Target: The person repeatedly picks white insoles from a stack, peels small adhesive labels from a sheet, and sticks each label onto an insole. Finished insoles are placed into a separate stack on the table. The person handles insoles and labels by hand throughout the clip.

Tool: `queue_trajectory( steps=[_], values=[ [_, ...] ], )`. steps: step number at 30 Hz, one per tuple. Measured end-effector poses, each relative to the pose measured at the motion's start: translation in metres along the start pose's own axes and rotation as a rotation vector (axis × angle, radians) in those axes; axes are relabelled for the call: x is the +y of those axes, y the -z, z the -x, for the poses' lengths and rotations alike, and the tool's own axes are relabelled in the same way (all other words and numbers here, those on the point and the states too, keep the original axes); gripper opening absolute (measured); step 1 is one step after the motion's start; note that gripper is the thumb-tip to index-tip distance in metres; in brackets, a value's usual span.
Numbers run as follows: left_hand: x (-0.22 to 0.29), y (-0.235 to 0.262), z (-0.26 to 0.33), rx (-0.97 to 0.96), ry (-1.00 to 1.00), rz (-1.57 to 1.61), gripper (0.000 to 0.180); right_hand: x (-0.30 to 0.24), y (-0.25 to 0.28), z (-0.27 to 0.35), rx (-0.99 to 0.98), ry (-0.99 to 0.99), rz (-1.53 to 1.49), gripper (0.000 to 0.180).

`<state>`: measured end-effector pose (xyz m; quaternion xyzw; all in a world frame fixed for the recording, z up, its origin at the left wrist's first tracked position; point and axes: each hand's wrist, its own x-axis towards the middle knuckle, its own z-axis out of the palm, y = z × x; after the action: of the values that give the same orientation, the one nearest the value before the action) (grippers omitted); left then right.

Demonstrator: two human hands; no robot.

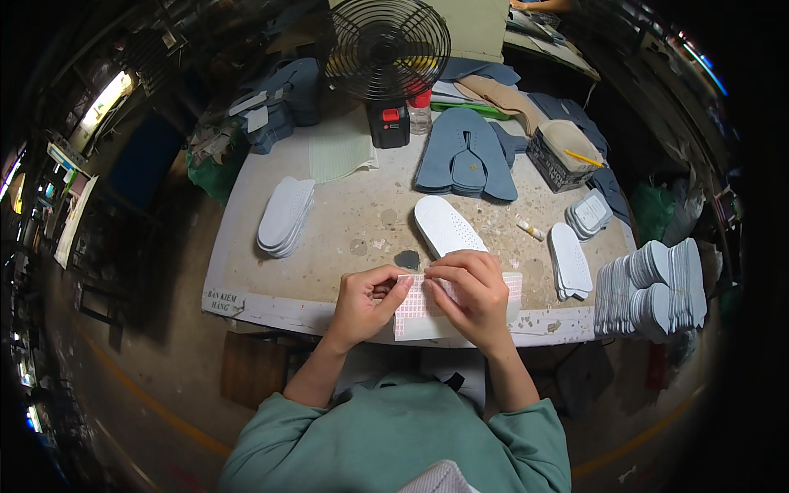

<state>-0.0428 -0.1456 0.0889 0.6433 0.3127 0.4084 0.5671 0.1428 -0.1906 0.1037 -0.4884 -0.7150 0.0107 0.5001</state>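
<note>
Pink-gridded sheet [421, 312] partly beneath right hand [474, 293]

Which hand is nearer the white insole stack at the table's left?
Left. The left hand is right of that insole stack, closer to the body; the right hand is farther right.

Fan [385, 51] towers over the desk [353, 214]

There it is, black and round-caged, a red-capped bottle [419, 120] just beside its base! Pale paper [339, 152] lies left of that base, and over on the right, a yellow pencil [583, 157] rests atop a grey box [551, 164]!
</note>
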Motion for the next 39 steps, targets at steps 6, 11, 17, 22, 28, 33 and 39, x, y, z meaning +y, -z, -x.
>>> queue_trajectory(
  steps=[6,11,17,22,28,33,39],
  values=[
    [-0.004,0.000,-0.001,-0.001,0.007,0.003,0.011,-0.004,-0.006,0.002,0.097,-0.023,-0.068,0.023],
    [-0.007,-0.001,-0.001,-0.012,-0.011,-0.014,0.013,-0.010,-0.012,0.003,0.098,0.019,-0.031,0.028],
    [-0.008,-0.002,-0.001,-0.012,-0.003,-0.033,0.016,-0.011,-0.012,0.005,0.082,-0.034,-0.128,0.036],
    [-0.006,-0.003,-0.001,-0.014,-0.013,-0.124,0.022,-0.015,-0.018,0.004,0.115,-0.022,-0.179,0.045],
    [-0.008,-0.003,0.000,0.001,0.023,-0.158,0.023,-0.015,-0.020,0.007,0.093,-0.024,-0.190,0.051],
    [-0.019,0.019,-0.005,0.109,-0.034,-0.267,0.024,0.004,-0.021,0.009,0.176,-0.244,-0.496,0.053],
    [-0.027,0.083,-0.034,0.259,-0.068,-0.863,0.023,0.052,0.008,0.014,0.245,-0.397,-0.416,0.050]
  ],
)
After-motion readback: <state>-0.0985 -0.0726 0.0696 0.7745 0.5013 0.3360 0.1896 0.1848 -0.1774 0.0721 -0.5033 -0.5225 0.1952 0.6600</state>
